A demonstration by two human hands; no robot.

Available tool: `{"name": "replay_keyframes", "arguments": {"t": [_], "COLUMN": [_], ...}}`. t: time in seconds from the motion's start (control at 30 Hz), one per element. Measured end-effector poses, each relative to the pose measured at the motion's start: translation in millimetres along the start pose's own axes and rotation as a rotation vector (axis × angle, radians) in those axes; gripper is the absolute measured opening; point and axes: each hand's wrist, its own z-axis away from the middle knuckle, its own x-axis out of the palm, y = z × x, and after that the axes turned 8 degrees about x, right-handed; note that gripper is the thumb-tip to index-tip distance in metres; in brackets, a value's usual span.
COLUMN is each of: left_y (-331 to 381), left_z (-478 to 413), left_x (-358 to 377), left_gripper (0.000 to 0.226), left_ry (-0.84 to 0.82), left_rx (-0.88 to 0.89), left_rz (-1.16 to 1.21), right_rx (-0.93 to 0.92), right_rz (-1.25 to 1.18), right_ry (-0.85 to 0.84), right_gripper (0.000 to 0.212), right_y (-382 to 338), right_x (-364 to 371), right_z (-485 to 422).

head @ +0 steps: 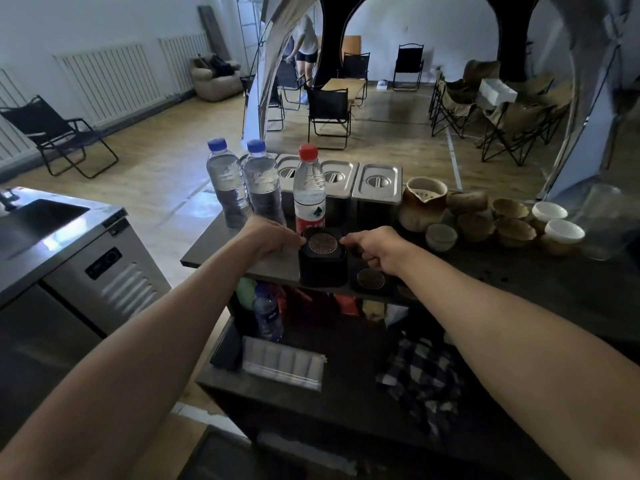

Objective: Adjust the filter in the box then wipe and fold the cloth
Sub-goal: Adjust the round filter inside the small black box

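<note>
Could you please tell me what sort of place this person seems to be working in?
Probably an indoor camping-style tea or drinks stall set up in a hall. A dark cart carries water bottles, steel lidded pans and tea cups; beyond stand folding camp chairs under a tent canopy.

Three water bottles point(263, 181) stand before steel lidded pans point(377, 183) (ceramic cups point(498, 223) cluster rightward).

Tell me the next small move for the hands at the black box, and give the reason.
Probably press the round filter level into the black box. The left hand and right hand already flank its rim, fingertips at the filter's edge, and the checked cloth lies untouched on the lower shelf.
</note>
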Motion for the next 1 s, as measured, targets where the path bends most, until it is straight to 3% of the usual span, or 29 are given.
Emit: {"name": "replay_keyframes", "arguments": {"t": [0.13,0.23,0.33,0.5,0.63,0.73,0.83,1.0], "left_y": [-15,-22,-25,-34,-49,-46,-24,40], "left_z": [-20,-28,-33,-42,-50,-47,-36,-7], "left_x": [3,5,5,12,16,8,-11,-10], "left_gripper": [0.038,0.037,0.043,0.04,0.031,0.025,0.037,0.025], "left_ry": [-0.024,-0.138,-0.232,-0.251,-0.094,-0.038,-0.042,-0.168], "left_rx": [-0.114,-0.182,-0.215,-0.26,-0.189,-0.112,-0.014,0.212], "left_rz": [-0.011,-0.083,-0.128,-0.174,-0.106,-0.196,-0.236,-0.127], "right_rx": [0.056,0.126,0.2,0.188,0.14,0.045,-0.009,-0.038], "right_rz": [0.011,0.022,0.047,0.164,0.219,0.276,0.258,0.21], "right_ry": [-0.019,-0.075,-0.124,-0.095,-0.012,0.07,0.082,0.16], "right_gripper": [0.015,0.022,0.015,0.022,0.018,0.023,0.026,0.014], "right_y": [4,6,3,5,7,6,-2,-10], "right_x": [2,2,-1,3,9,7,-9,-57], "right_z": [-12,-18,-21,-21,-22,-15,-5,6]}}
